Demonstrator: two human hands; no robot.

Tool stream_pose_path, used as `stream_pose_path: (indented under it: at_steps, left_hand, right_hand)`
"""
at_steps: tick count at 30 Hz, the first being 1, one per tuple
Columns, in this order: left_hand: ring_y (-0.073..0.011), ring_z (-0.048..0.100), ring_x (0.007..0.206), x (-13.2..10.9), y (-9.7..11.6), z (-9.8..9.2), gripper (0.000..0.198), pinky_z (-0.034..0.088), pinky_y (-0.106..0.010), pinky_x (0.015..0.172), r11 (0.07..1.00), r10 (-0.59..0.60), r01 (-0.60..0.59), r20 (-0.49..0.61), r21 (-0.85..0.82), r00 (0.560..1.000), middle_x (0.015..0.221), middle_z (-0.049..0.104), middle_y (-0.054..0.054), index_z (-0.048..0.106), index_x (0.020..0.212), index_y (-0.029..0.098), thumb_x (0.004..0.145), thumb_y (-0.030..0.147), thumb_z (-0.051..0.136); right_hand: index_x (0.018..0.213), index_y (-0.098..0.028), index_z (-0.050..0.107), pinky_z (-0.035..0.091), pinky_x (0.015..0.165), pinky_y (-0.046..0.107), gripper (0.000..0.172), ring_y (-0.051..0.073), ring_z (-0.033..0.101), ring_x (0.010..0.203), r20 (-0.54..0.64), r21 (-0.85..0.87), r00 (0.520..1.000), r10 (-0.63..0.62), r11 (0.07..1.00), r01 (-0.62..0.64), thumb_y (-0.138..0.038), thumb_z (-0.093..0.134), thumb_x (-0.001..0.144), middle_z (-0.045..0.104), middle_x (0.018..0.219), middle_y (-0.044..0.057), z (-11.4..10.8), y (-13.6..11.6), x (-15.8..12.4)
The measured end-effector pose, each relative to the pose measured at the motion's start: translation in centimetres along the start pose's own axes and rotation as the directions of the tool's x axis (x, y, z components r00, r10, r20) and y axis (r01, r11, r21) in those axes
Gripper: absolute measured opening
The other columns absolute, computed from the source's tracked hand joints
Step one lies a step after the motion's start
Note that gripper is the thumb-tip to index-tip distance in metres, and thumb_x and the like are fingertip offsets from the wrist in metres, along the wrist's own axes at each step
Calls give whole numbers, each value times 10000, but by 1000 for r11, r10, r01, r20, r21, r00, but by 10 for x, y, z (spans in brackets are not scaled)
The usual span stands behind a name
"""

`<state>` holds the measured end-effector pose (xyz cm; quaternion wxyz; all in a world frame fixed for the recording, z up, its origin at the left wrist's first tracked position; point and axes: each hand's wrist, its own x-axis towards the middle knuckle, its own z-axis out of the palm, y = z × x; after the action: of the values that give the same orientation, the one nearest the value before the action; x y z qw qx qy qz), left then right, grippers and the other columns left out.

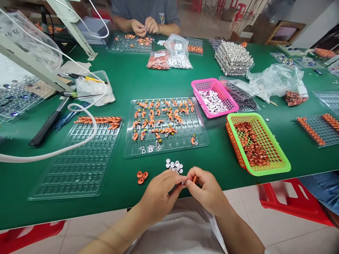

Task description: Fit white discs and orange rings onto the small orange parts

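Note:
At the table's near edge my left hand (161,188) and my right hand (208,188) meet, fingertips pinched together. A small orange curved part (195,179) pokes out between the fingers of my right hand. My left thumb and forefinger close on a small whitish piece (183,182), mostly hidden by the fingertips. Just beyond my hands lies a loose pile of white round caps (174,164). Three orange cupped discs (140,181) rest to the left of it. Farther off, a clear compartment tray (182,141) holds many orange curved parts and some white rings.
A pink basket (196,92) holds white caps; a green basket (284,165) on an orange one holds copper-coloured discs. At left are another clear tray (71,169), a hammer (46,128) and a white cable (90,135). Across the table a person's hands (145,26) work over parts.

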<state>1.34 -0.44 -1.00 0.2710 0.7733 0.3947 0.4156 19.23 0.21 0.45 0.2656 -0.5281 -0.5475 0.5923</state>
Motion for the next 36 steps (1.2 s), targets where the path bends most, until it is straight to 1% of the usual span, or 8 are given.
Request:
stream_pose_path:
  at_steps: [13,20,24,26,28,31,33,36]
  left_hand:
    - [-143,675,761,-1,4,-2,186,549,-236,694,1000,-23,23,3,-6,1000,842,727,-34,646,1027,194,898,60,637]
    - [-153,670,768,-1,6,-2,222,558,-256,695,998,42,-40,-26,56,999,838,722,-52,642,1058,192,906,37,597]
    - [-153,677,750,-2,7,-2,218,562,-255,685,1000,-14,14,-25,8,1000,822,730,-40,676,1051,207,906,60,606]
    - [-150,691,751,-2,9,-2,226,575,-253,701,992,-111,111,-6,-62,994,841,746,-30,698,1058,217,889,79,637]
    - [-154,720,780,-3,10,-3,250,596,-254,740,944,-280,281,29,-171,959,880,767,-30,710,1087,215,862,111,680]
    - [-176,749,835,-2,10,-4,249,618,-267,787,766,-524,532,127,-361,842,935,786,-53,730,1090,189,841,187,718]
    - [-189,751,843,0,10,-4,202,624,-274,786,660,-588,608,200,-442,784,933,789,-65,754,1031,176,842,241,724]
    - [-202,747,845,2,12,-6,183,624,-290,788,601,-603,632,241,-490,760,917,790,-76,770,976,166,841,283,729]
  right_hand:
    - [761,-189,557,380,531,212,132,101,467,599,42,2,998,-45,999,45,-227,585,885,535,670,-32,-4,1,-2]
    - [768,-191,566,372,518,208,114,101,459,594,35,0,998,-53,999,53,-201,589,880,523,659,-40,-3,3,-1]
    - [743,-188,545,358,508,204,133,93,444,574,49,7,998,-39,999,38,-207,590,866,504,644,-46,-2,3,1]
    - [729,-190,533,350,505,202,142,90,438,568,38,2,998,-41,999,41,-204,590,858,502,639,-48,-3,1,1]
    - [719,-192,525,338,497,202,151,87,426,555,15,-11,999,-42,999,42,-206,595,853,499,630,-51,-4,-1,1]
    - [720,-194,525,345,503,205,146,89,432,554,-17,-35,999,-49,998,49,-202,593,849,505,633,-49,-4,-5,0]
    - [727,-199,526,364,518,208,134,96,456,571,-37,-54,997,-69,996,67,-193,584,848,517,645,-44,-3,-7,-2]
    - [732,-207,519,372,519,214,130,106,474,579,-73,-100,991,-115,989,107,-193,574,849,518,647,-40,0,-7,-4]
